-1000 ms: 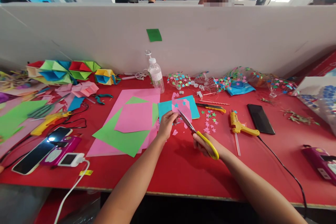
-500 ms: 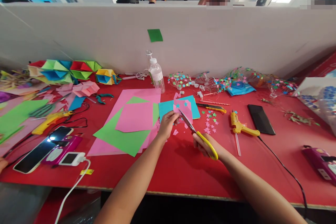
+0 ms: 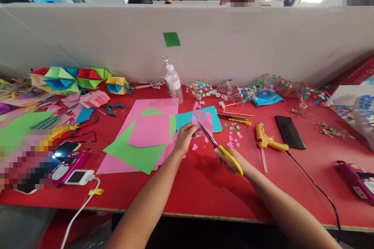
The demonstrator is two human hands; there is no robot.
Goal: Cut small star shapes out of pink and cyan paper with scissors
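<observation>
My left hand (image 3: 185,136) is closed on the edge of a piece of pink paper (image 3: 208,125), which has star-shaped holes through which blue shows. In my right hand (image 3: 229,158) is a pair of scissors (image 3: 223,149) with yellow handles; its blades reach up to the pink paper. Behind that piece lies blue paper (image 3: 216,118). Several small cut stars (image 3: 233,138) in pink and green are scattered to the right of the scissors. A few pink scraps (image 3: 194,147) rest below the held piece.
Left of my hands lie large pink and green sheets (image 3: 146,159). To the right are a yellow glue gun (image 3: 270,142) with a trailing cord, a black phone (image 3: 290,132) and a cutter knife (image 3: 238,120). Bottles (image 3: 174,85) and star-covered wire bundles (image 3: 200,88) line the back wall.
Both hands stay in nearly the same place. The pink paper has turned slightly near the scissor blades. The whole view has shifted a little.
</observation>
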